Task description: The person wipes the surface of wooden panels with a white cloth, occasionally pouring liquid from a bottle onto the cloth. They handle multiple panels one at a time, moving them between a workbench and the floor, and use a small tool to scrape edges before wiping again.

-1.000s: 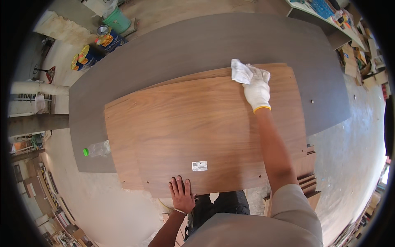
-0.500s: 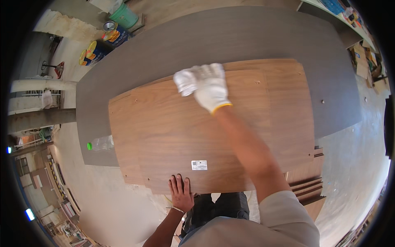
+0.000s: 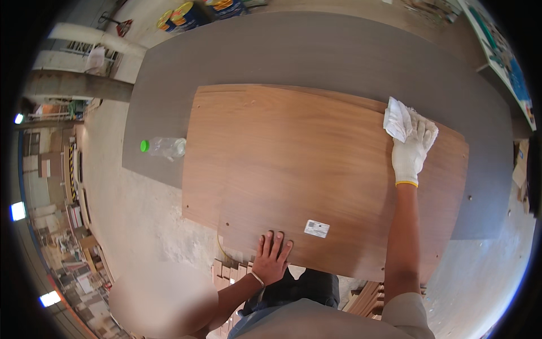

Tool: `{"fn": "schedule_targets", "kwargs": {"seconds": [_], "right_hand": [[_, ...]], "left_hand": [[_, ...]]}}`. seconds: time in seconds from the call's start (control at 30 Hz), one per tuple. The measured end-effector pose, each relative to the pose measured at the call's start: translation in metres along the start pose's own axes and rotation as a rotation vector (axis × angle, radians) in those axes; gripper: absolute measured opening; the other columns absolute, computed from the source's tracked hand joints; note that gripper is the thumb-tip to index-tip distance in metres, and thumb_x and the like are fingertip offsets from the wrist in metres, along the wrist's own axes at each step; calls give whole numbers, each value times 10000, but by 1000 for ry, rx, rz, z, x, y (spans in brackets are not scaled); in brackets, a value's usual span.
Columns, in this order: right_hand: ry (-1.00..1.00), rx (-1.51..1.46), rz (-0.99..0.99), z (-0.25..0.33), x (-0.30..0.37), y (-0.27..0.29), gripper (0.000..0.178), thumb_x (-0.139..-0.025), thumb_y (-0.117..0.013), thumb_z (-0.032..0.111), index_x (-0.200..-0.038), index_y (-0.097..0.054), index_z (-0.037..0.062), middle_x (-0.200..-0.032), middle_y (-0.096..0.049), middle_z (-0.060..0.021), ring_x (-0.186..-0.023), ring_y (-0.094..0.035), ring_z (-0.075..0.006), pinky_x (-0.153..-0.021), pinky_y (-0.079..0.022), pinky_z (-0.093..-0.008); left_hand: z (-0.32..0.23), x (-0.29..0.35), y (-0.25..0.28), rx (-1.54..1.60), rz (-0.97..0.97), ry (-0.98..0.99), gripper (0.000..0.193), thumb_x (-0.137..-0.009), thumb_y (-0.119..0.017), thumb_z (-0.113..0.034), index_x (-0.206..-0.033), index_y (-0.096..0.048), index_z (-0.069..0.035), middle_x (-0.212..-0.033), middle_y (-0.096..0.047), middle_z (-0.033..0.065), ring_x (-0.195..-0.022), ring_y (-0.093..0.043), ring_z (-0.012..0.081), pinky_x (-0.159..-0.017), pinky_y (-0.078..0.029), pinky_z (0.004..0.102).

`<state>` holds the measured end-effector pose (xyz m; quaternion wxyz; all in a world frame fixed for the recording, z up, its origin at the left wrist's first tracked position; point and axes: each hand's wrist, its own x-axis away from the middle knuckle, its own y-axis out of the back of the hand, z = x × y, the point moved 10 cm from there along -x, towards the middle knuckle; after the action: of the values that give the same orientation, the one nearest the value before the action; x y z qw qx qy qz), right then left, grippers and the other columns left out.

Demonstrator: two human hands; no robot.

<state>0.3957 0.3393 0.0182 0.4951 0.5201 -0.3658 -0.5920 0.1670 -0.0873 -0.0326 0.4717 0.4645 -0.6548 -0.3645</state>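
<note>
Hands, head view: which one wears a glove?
The right hand, in a white yellow-edged glove, holding a white cloth; the left hand is ungloved on the wood-grain panel.

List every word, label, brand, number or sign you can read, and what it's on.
No text is readable.
White sticker on the wood-grain panel: printed, with a dark square block at one end; print too small to read.
Blue-and-yellow drums at the top edge: any lettering too small and partly cut off.
Clear plastic bottle with green cap: no label visible.
</note>
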Motion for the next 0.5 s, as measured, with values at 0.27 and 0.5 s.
{"fn": "schedule_targets", "kwargs": {"seconds": [0.27,0.5], "right_hand": [[434,-80,95,232,5,-51,610,-913,-595,271,-1515,-497,291,-1475,-580,4,-1413,-412,-263,-1264,-153,-479],[648,-507,94,383,93,-93,397,-923,-561,152,-1296,-684,95,-1425,-604,-87,-1447,-400,-301,-1240,-263,-406]], "left_hand": [[1,3,4,44,-47,-34,774,-891,-720,-346,-1569,-404,-146,-1661,-258,236,-1509,-242,530,-1188,-255,678],[-7,-12,16,55,-65,-115,714,-935,-678,-370,-1560,-426,-135,-1677,-247,218,-1531,-237,476,-1203,-273,628]]}}
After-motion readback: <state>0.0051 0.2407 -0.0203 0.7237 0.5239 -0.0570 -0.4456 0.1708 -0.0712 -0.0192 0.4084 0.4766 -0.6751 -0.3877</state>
